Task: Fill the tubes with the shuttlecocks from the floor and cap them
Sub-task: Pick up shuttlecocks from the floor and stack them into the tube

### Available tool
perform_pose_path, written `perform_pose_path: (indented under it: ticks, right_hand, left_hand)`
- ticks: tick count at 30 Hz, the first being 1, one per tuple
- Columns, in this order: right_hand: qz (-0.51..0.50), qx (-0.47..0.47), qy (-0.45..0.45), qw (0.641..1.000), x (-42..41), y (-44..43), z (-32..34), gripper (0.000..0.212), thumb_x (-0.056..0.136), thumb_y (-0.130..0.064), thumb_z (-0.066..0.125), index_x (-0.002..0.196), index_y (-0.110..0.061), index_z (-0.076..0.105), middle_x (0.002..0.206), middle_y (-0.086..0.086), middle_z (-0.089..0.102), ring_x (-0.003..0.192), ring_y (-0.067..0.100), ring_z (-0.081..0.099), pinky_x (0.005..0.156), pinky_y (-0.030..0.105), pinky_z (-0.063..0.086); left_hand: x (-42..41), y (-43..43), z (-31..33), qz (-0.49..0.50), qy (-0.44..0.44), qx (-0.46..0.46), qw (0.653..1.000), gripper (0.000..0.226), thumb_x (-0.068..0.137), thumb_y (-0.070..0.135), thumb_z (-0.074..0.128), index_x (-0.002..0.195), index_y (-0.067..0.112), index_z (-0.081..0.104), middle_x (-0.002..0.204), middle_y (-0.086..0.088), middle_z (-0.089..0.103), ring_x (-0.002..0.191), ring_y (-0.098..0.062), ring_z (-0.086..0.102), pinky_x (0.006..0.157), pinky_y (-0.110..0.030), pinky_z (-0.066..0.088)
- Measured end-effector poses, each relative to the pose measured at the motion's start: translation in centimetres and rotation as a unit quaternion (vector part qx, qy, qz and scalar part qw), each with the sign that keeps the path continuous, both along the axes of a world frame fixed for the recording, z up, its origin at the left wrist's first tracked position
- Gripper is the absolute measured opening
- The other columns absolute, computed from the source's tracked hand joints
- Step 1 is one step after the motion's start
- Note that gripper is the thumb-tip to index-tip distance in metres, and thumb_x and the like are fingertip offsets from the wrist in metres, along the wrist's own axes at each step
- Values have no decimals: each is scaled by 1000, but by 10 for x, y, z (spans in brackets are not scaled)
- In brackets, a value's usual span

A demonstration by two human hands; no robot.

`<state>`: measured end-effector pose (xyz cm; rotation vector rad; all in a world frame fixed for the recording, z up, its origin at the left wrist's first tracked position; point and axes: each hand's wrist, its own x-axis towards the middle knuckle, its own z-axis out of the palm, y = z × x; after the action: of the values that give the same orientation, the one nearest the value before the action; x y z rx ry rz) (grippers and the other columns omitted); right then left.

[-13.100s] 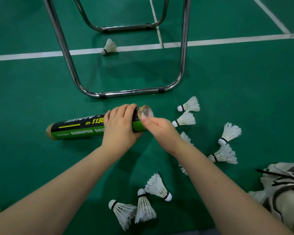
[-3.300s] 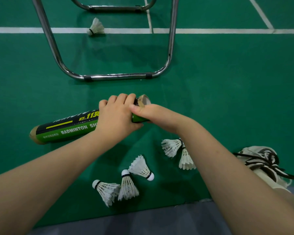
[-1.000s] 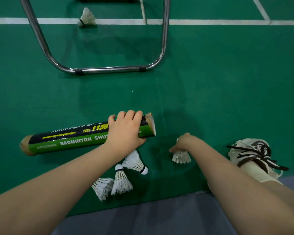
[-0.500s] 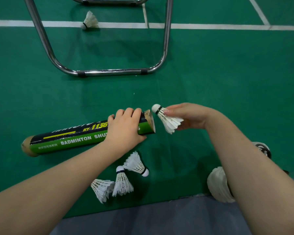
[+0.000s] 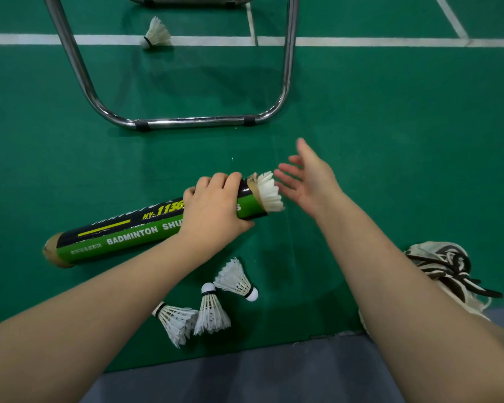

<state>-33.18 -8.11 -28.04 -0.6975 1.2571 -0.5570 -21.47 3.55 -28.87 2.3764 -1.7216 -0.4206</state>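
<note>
A green and black shuttlecock tube (image 5: 120, 235) lies on its side on the green court floor, mouth to the right. My left hand (image 5: 213, 209) grips it near the mouth. A white shuttlecock (image 5: 269, 191) sticks out of the mouth, feathers outward. My right hand (image 5: 309, 177) is just right of those feathers, fingers spread, holding nothing. Three loose shuttlecocks lie below the tube: one (image 5: 237, 280), one (image 5: 210, 311) and one (image 5: 173, 317). Another shuttlecock (image 5: 154, 34) rests far off on the white line. No cap is visible.
A chrome tubular chair frame (image 5: 192, 122) stands on the floor beyond the tube. A white and black laced shoe (image 5: 445, 267) is at the right. White court lines (image 5: 361, 41) cross the top. A grey strip (image 5: 245, 376) borders the green mat near me.
My right hand picked a shuttlecock off the floor, brought it to the tube mouth and pushed it in cork first. That hand has let go and opened. The left hand kept its grip.
</note>
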Motion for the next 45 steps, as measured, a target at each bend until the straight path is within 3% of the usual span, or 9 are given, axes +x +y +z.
perform_pose_path:
  ticks: [3,7,14,20,28,31,37,40,45]
  right_hand:
    - [-106,-60,37,992,3,12,-10,25,94,-27,48,73,-13,51,75,3,55,75,16,58,67,33,52]
    - [84,-318,190,925,3,39,-11,44,96,-31,45,58,-19,64,63,-8,63,68,9,56,71,21,42]
    - [398,-276,178,857,31,46,2,38,74,-60,54,52,-33,65,71,1,48,77,19,45,65,27,34]
    - [498,-123,-9,859,47,62,-8,16,86,-35,60,101,-29,59,117,1,56,115,12,49,103,27,36]
    - [192,-311,92,926,41,87,-33,24,80,-36,62,66,-17,61,69,-2,60,69,10,53,70,35,45]
    - [312,-313,198,875,21,105,-55,24,83,-38,66,99,-22,59,100,-5,59,94,8,53,88,33,45]
    - [572,-326,425,621,7,149,-91,83,75,-36,72,143,-25,26,146,7,28,126,33,37,101,45,36]
    - [518,-318,423,672,1,156,-98,54,82,-18,61,133,-17,44,134,9,42,112,30,49,91,37,44]
    - [154,-306,304,889,8,155,-59,28,84,-25,62,110,-17,54,117,-1,46,86,8,49,72,13,37]
  left_hand:
    - [5,-5,3,11,2,-8,1000,77,68,51,71,130,21,37,124,-2,47,114,-27,41,93,-42,33]
    - [12,-7,6,31,1,-17,999,77,67,48,72,130,20,37,123,-4,47,113,-28,41,92,-42,34]
    - [26,5,0,47,-13,1,999,75,67,45,74,128,18,39,124,-6,48,114,-30,42,90,-43,35]
    - [33,28,-2,24,-26,21,999,75,66,46,72,129,21,40,123,-2,49,114,-27,42,90,-41,35]
    - [62,53,-3,38,-39,24,998,74,69,44,72,130,20,39,124,-5,48,114,-30,41,92,-44,35]
    - [65,67,-10,37,-37,48,997,73,70,44,71,130,19,38,125,-5,47,115,-29,41,93,-45,34]
    - [50,100,-25,-12,-47,90,995,76,71,48,69,133,21,34,129,-3,44,119,-28,39,99,-46,30]
    - [44,113,-27,-29,-59,91,994,76,73,50,67,134,21,32,130,-2,44,119,-27,39,101,-45,29]
    - [50,116,-22,-1,-42,68,997,71,73,46,67,131,20,35,126,-3,46,117,-27,40,99,-45,31]
